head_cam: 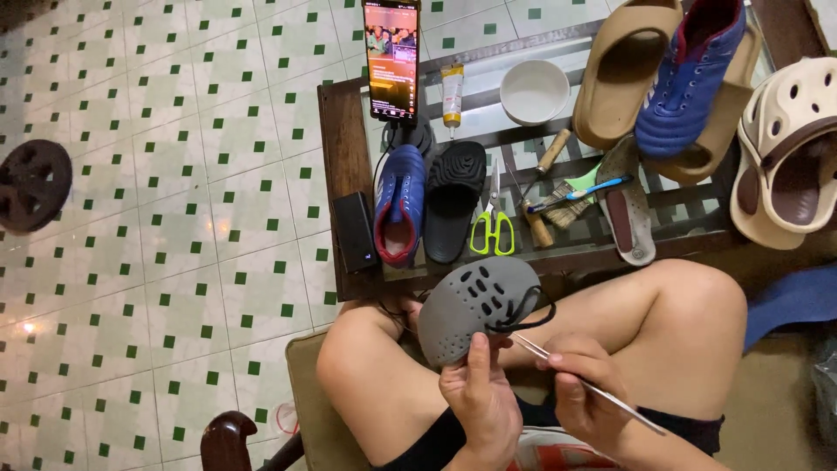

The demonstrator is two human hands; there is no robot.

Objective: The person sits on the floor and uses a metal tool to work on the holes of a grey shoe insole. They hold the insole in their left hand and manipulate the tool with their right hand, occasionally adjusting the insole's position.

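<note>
left hand (pixel 478 397) gripping grey clog (pixel 475 305) over the knees, thumb on its sole. right hand (pixel 582 394) pinching thin metal rod (pixel 586 384), tip at black strap (pixel 523 316). best kept steady, rod shallow. scissors (pixel 493 228) on surface (pixel 344 148) beyond.

Low table (pixel 347 148), shoes (pixel 399 205), scissors (pixel 492 228), bowl (pixel 534 91)

I see a pale tiled floor (pixel 174 174) with small green squares filling the frame's left, a glare spot at lower left, and a low dark wooden table (pixel 344 148) upper centre.
</note>
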